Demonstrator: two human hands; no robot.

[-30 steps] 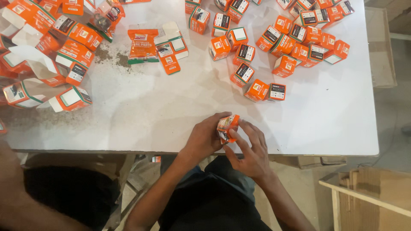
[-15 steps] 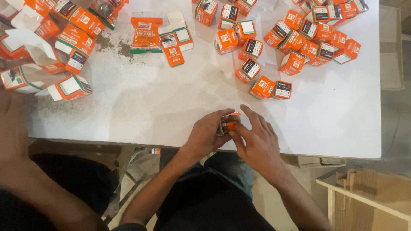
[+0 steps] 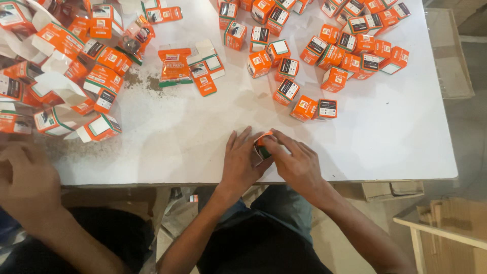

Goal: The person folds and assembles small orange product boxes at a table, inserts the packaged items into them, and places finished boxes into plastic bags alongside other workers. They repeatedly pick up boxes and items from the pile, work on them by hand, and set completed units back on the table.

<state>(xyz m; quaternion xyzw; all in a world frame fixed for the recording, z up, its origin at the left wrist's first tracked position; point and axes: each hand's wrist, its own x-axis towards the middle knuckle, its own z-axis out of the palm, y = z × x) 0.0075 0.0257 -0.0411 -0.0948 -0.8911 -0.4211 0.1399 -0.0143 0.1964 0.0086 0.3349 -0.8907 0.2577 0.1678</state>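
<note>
A small orange and white carton [image 3: 262,143] sits between my two hands near the front edge of the white table [image 3: 395,137]. My left hand [image 3: 242,161] cups it from the left, fingers spread on the tabletop. My right hand [image 3: 296,161] presses on it from the right with the fingertips on its top. Most of the carton is hidden by my fingers.
Several closed orange cartons [image 3: 324,45] lie scattered at the back right. Flattened and half-open cartons [image 3: 61,76] pile up at the left, with an orange pouch [image 3: 174,66] nearby. Another person's hand [image 3: 25,177] is at the left edge. A cardboard box [image 3: 446,228] stands on the floor, right.
My hands and the carton have come down from just off the table's front edge onto the tabletop. The view has shifted slightly, and my left fingers have spread.
</note>
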